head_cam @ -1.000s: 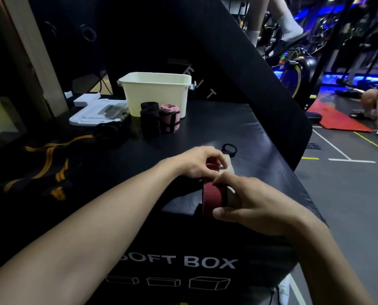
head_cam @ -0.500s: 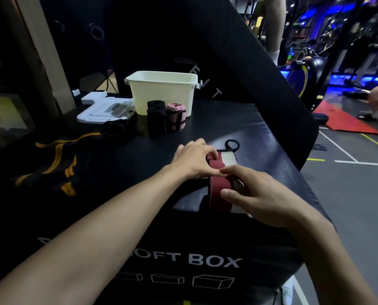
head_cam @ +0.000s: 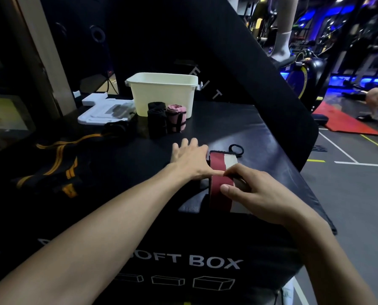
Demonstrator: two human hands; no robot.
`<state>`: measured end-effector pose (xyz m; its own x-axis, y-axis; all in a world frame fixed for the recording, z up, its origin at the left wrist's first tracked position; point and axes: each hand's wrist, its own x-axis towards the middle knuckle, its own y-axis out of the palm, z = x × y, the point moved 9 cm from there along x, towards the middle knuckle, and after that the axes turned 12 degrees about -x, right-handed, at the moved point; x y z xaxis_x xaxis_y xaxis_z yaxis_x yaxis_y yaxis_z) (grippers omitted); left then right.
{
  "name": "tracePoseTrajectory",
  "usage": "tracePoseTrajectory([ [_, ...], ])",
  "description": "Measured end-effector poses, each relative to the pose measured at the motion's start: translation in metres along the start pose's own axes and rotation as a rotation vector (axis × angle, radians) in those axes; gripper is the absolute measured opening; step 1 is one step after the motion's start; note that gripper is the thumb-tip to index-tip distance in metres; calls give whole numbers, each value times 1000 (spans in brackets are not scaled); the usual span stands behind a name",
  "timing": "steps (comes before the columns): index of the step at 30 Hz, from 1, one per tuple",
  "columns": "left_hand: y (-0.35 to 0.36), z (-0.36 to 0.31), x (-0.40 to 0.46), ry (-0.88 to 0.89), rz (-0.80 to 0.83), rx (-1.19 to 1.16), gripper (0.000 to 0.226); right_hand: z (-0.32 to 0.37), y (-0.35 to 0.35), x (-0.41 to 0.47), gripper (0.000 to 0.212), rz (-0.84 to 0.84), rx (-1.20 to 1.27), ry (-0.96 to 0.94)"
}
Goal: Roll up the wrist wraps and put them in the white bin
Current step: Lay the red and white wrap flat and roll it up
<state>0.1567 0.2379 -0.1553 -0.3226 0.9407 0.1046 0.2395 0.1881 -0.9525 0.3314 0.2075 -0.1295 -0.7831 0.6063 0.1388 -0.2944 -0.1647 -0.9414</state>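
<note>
A red-and-white wrist wrap (head_cam: 221, 172) lies flat at the near right edge of the black soft box (head_cam: 227, 133). The right hand (head_cam: 258, 194) pinches it between thumb and fingers; the left hand (head_cam: 190, 160) presses beside it, fingers straight. Rolled black wraps (head_cam: 157, 119) and a pink one (head_cam: 176, 117) stand touching the white bin (head_cam: 161, 93) at the far edge.

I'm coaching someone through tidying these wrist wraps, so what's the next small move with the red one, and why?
Probably start turning the near end of the red wrap over itself. It lies flat and unrolled on the box, the right hand pinches it near its near end, and the left hand rests beside it with fingers spread. Rolled wraps already stand by the bin.
</note>
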Motion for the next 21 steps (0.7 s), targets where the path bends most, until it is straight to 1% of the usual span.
tracePoseTrajectory([
  [4,7,7,-6,36,-54,-214,72,-3,0,6,22,-27,27,16],
  [6,9,9,-7,51,-84,-270,66,-2,0,7,21,-41,38,17],
  [11,10,11,-4,54,-97,-358,62,3,0,6,38,-39,55,-2],
  [14,9,14,-2,36,-108,-425,53,4,1,6,48,-35,64,6],
  [16,7,15,0,27,-103,-465,48,4,1,7,44,-32,81,14],
  [19,6,17,4,9,-75,-513,43,5,3,11,29,-30,96,25],
  [21,6,18,5,-4,-66,-524,43,3,3,14,36,-37,114,50],
])
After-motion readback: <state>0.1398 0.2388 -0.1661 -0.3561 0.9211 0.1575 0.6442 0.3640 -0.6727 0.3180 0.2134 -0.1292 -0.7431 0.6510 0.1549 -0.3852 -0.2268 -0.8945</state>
